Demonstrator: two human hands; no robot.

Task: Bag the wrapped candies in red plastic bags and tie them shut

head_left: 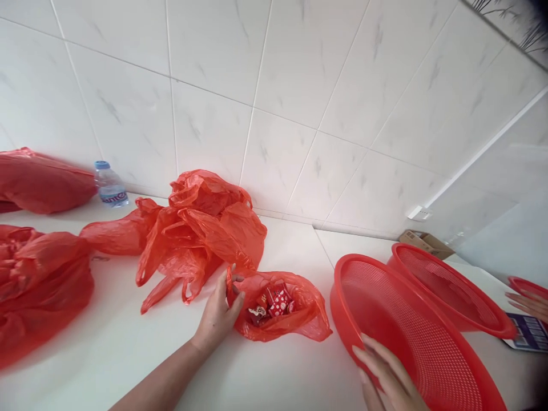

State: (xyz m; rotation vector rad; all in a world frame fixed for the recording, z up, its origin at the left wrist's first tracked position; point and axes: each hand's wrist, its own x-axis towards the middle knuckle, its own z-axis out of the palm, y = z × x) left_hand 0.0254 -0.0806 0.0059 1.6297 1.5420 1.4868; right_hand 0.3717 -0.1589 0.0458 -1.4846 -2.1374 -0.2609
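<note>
My left hand (218,308) pinches the left edge of a red plastic bag (303,319), whose mouth gapes toward me. Inside it lie several small wrapped sweets (278,301), one wrapper red with white dots. At the lower right, my right hand (385,371) grips the near rim of a large red mesh basket (432,319). Its thumb is hidden from view. The basket looks tilted, and the part of its inside that I can see shows only red mesh. Just behind my left hand sits a crumpled heap of red plastic bags (209,222).
Filled red bags (38,285) stand on the left of the white table (141,354). A water bottle (112,185) is by the tiled wall. Rightward are a second red basket (454,291), a cardboard box (426,244), a scale-like device (528,331) and another person's hand (531,304).
</note>
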